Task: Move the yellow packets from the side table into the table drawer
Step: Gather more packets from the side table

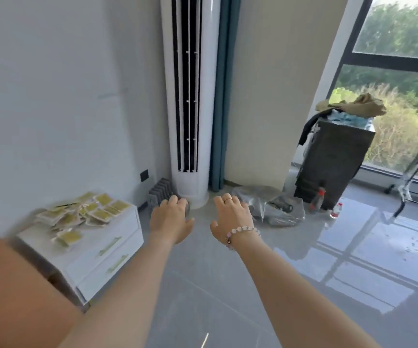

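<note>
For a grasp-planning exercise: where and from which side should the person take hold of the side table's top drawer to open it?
Grip the gold bar handle on the front of the top drawer, coming from the open floor side. The bar lies along the closed front, so fingers can likely hook it and pull straight out.

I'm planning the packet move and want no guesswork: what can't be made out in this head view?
1. Flat yellow packets on the white two-drawer side table: head view, motion blur and overlap hide their count and print.
2. Drawer insides: head view, both drawer fronts are shut.
3. Left hand: head view, palm turned away, fingers curled under, so any hold is unclear.
4. Table's near corner: head view, a blurred limb covers it.
</note>
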Tool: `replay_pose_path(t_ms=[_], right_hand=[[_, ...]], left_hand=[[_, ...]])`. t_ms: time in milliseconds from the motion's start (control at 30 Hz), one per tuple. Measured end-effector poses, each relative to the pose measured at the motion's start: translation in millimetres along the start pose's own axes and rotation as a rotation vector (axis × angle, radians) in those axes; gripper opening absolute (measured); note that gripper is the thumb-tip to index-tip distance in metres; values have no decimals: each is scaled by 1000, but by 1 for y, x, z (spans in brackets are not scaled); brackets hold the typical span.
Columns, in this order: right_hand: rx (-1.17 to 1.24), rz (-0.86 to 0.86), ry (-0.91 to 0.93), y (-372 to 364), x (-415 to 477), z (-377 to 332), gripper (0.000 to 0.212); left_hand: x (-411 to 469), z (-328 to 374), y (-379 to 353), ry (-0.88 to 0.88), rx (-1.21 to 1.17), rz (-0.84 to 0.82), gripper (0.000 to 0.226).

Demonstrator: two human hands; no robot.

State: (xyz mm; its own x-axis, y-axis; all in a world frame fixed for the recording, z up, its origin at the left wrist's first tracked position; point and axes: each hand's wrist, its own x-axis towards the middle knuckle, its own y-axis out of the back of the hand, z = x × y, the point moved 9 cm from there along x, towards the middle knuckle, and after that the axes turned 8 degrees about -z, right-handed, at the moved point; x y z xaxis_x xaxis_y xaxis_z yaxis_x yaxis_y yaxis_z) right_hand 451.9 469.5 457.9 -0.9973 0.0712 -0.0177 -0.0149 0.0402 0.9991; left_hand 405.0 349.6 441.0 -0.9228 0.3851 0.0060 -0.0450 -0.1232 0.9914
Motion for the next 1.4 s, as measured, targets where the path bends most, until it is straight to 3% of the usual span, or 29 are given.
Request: replay_pose_path(t_ms=[267, 500, 867, 1400], right_hand=[[0, -54, 240, -3, 128, -48, 47], [12, -114, 431, -36, 193, -134, 42], [1, -172, 597, -89, 309, -246, 40], [-22, -326, 570, -157, 463, -300, 46]], left_hand=[[59, -72, 11, 222, 56, 60, 46], [68, -155, -15, 442, 144, -9, 47], [146, -275, -48, 536, 139, 3, 37], [260, -401, -98, 650, 112, -129, 28]])
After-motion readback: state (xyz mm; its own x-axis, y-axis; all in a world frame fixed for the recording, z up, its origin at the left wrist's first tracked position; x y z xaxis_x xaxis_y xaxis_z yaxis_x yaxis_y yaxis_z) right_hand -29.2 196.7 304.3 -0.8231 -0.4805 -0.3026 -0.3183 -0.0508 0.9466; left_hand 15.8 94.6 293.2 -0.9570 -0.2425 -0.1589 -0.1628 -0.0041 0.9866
